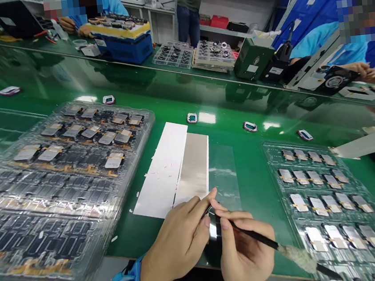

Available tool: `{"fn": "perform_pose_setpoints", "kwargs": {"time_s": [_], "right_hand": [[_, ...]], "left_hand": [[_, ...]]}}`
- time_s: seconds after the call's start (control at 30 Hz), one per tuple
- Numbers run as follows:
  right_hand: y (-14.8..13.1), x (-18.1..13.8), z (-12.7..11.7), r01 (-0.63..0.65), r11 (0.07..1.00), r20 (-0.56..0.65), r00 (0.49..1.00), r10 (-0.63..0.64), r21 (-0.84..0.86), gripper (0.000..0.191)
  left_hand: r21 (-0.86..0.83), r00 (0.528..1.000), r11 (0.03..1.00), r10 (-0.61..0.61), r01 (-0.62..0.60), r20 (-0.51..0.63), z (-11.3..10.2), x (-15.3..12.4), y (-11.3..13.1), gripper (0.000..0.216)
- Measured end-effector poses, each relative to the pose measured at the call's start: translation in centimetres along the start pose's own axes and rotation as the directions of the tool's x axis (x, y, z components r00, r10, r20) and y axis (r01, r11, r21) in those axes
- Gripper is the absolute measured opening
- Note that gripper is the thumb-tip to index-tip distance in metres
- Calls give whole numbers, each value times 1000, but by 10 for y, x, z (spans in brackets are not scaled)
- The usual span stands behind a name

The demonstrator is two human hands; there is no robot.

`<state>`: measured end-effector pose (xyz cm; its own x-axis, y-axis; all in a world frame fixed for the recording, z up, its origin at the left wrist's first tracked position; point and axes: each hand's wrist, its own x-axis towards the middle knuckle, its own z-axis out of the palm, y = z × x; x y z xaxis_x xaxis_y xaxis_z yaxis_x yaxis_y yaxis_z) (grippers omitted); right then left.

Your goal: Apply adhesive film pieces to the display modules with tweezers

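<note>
Near the table's front edge, my left hand (184, 234) is closed on a small dark, glossy screen panel (214, 229), its thumb and fingers at the panel's edge. My right hand (247, 246) is closed around a thin black tool (256, 239) with pale wrapping on its shaft. Its thumb and fingertips meet the panel's other side. Both index fingers come together at the panel's top, so the tool's tip is hidden. Just beyond my hands lie a white sheet (164, 170), a grey-beige strip (193, 166) and a clear film (222, 172).
On the left stands a stack of clear trays (140, 138) with screen parts. Another clear tray (271, 158) of silvery parts is on the right. Small pink-edged frames, one being a watch-like frame (192, 117), lie along the green belt. A co-worker (328, 45) sits across at right.
</note>
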<state>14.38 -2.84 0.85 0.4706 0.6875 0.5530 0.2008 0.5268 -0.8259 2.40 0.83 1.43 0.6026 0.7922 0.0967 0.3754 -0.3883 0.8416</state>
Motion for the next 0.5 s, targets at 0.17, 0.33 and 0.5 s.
{"fn": "perform_pose_setpoints", "kwargs": {"time_s": [0.17, 0.33, 0.5], "right_hand": [[0, -1, -1, -13, 1000, 49, 999, 14, -17, 23], [0, 0, -1, -5, 1000, 28, 1000, 5, -8, 22], [-1, 0, 1, -13, 1000, 5, 1000, 13, 5, 21]], "left_hand": [[-6, 1000, 1000, 3, -3, -8, -1, -1, 1, 49], [-3, 1000, 1000, 8, -8, -12, 0, -1, 1, 49], [18, 1000, 1000, -3, 3, -18, 0, 2, 1, 46]]}}
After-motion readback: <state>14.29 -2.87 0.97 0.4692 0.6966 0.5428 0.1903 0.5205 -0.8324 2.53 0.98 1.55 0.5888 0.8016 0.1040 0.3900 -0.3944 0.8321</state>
